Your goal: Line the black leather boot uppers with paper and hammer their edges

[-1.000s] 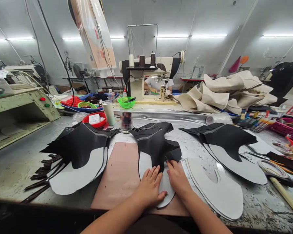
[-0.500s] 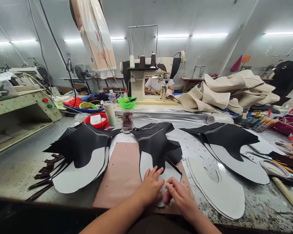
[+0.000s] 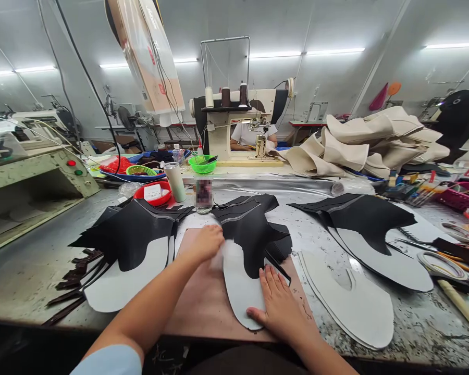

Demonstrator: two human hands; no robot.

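Observation:
In the head view, a stacked set of cut pieces, black above and white below, lies in front of me; they look like shoe or boot parts. My right hand (image 3: 279,304) rests flat on the white lower part (image 3: 240,297), fingers stretched and thumb out to the side. My left hand (image 3: 209,242) is at the left edge of the black upper part (image 3: 244,224), its fingers curled. A whitish blur shows below those fingers, and what they hold is hidden. Under the stack lies a pinkish-brown sheet (image 3: 191,307).
Similar black-and-white stacks lie left (image 3: 144,245) and right (image 3: 367,224). White cut pieces (image 3: 355,312) are beside my right hand. Behind stand a glass jar (image 3: 204,205), a white tumbler (image 3: 174,182), a red bowl (image 3: 164,198) and a sewing machine (image 3: 219,135), with a person beyond it.
My left hand has moved up and left from the white part to the black part's edge. My right hand has opened from curled fingers and now lies flat on the white part.

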